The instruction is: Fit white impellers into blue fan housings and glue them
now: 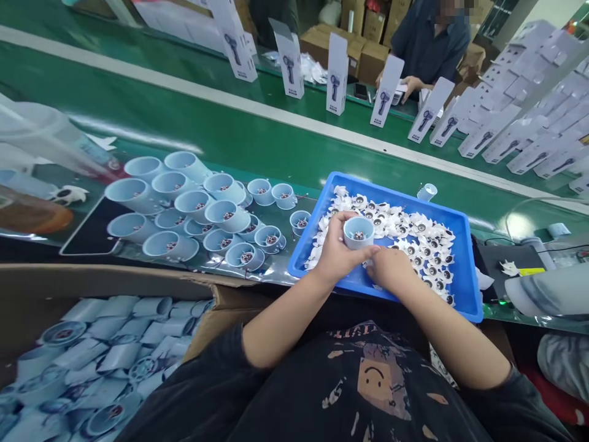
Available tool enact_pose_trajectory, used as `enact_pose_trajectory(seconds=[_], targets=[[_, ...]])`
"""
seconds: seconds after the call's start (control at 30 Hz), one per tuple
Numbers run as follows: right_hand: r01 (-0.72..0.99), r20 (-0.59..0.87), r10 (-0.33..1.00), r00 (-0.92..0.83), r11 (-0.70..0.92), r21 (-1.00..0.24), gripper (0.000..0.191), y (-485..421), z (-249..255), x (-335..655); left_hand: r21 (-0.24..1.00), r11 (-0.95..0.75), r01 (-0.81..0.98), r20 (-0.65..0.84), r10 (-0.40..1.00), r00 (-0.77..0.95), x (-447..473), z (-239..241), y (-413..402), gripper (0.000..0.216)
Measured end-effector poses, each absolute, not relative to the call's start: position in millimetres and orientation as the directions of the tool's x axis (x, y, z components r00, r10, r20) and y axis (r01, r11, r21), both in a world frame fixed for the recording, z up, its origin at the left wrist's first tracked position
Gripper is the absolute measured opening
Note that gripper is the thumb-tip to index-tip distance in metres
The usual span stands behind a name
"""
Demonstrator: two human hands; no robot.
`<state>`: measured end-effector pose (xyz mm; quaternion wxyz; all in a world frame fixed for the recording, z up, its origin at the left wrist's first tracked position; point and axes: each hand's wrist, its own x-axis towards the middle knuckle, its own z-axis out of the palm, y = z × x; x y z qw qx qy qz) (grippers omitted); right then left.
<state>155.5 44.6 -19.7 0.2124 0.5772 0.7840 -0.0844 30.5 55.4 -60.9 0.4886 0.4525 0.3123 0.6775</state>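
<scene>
My left hand is closed round a pale blue plastic cylinder with a small motor at its middle, held open end up over the blue tray. My right hand rests beside it, low in the tray, fingers curled down among several white fan impellers. What those fingers hold is hidden. The two hands touch at the fingertips.
Several blue cylinders stand open end up on the bench to the left of the tray. A cardboard box of more cylinders sits at lower left. Beyond the green conveyor, white product cartons stand upright, and another person works there.
</scene>
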Motion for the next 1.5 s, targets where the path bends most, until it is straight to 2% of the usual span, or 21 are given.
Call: enact_pose_trajectory(seconds=[0.13, 0.27, 0.33, 0.4, 0.5, 0.57, 0.63, 0.7, 0.77, 0.87, 0.93, 0.97, 1.07, 1.23, 1.3, 1.37, 1.43, 1.5], targets=[[0.966, -0.391, 0.895, -0.215, 0.253, 0.048, 0.024, 49, -29, 150, 0.905, -0.374, -0.204, 0.37, 0.927, -0.062, 26, -59, 48, 0.06], [0.986, -0.32, 0.933, -0.167, 0.152, -0.071, 0.021, 55, -29, 157, 0.921, -0.386, -0.05, 0.388, 0.921, 0.039, 9, -57, 38, 0.064], [0.973, -0.265, 0.949, -0.174, 0.123, -0.197, 0.018, 54, -21, 170, 0.912, -0.406, 0.058, 0.405, 0.914, 0.025, -1, -53, 33, 0.067], [0.912, -0.208, 0.951, -0.23, 0.136, -0.388, 0.017, 50, -9, 189, 0.904, -0.399, 0.157, 0.401, 0.916, 0.02, -9, -48, 30, 0.068], [0.709, -0.11, 0.928, -0.355, 0.191, -0.679, 0.025, 38, 4, 219, 0.859, -0.434, 0.27, 0.403, 0.9, 0.165, -10, -35, 26, 0.06], [0.561, -0.029, 0.912, -0.408, 0.226, -0.796, 0.034, 29, 7, 232, 0.787, -0.543, 0.294, 0.463, 0.834, 0.301, -3, -27, 24, 0.057], [0.457, 0.056, 0.906, -0.42, 0.264, -0.85, 0.041, 20, 8, 238, 0.707, -0.643, 0.295, 0.531, 0.758, 0.379, 6, -21, 22, 0.059], [0.402, 0.128, 0.907, -0.4, 0.3, -0.865, 0.036, 11, 10, 238, 0.663, -0.681, 0.311, 0.551, 0.725, 0.412, 13, -18, 20, 0.06], [0.424, 0.218, 0.904, -0.368, 0.371, -0.826, 0.024, 3, 15, 234, 0.642, -0.686, 0.343, 0.545, 0.723, 0.425, 19, -15, 18, 0.059], [0.558, 0.381, 0.84, -0.388, 0.542, -0.628, 0.012, -5, 23, 227, 0.573, -0.736, 0.361, 0.585, 0.676, 0.448, 25, -12, 13, 0.055], [0.604, 0.431, 0.788, -0.441, 0.615, -0.507, 0.016, -6, 25, 223, 0.512, -0.783, 0.354, 0.639, 0.622, 0.452, 29, -10, 9, 0.054], [0.601, 0.435, 0.775, -0.459, 0.631, -0.49, 0.019, -5, 25, 221, 0.488, -0.798, 0.355, 0.662, 0.603, 0.445, 31, -10, 7, 0.054], [0.566, 0.45, 0.759, -0.47, 0.651, -0.506, 0.021, -2, 22, 223, 0.465, -0.8, 0.379, 0.691, 0.596, 0.41, 37, -9, 3, 0.055], [0.524, 0.443, 0.766, -0.465, 0.642, -0.561, 0.024, -17, 25, 250, 0.489, -0.774, 0.403, 0.629, 0.633, 0.452, 28, -12, 15, 0.058], [0.491, 0.434, 0.774, -0.462, 0.63, -0.601, 0.026, -32, 25, 267, 0.489, -0.701, 0.519, 0.597, 0.703, 0.387, 14, -11, 31, 0.059], [0.48, 0.426, 0.8, -0.423, 0.597, -0.643, 0.021, -46, 18, 282, 0.539, -0.553, 0.635, 0.537, 0.807, 0.247, -2, -6, 51, 0.06], [0.482, 0.411, 0.83, -0.378, 0.555, -0.678, 0.019, -56, 5, 291, 0.603, -0.438, 0.667, 0.467, 0.871, 0.151, -12, 2, 74, 0.059], [0.47, 0.397, 0.847, -0.353, 0.528, -0.707, 0.019, -61, -10, 293, 0.627, -0.444, 0.64, 0.448, 0.878, 0.169, -12, 11, 96, 0.061]])
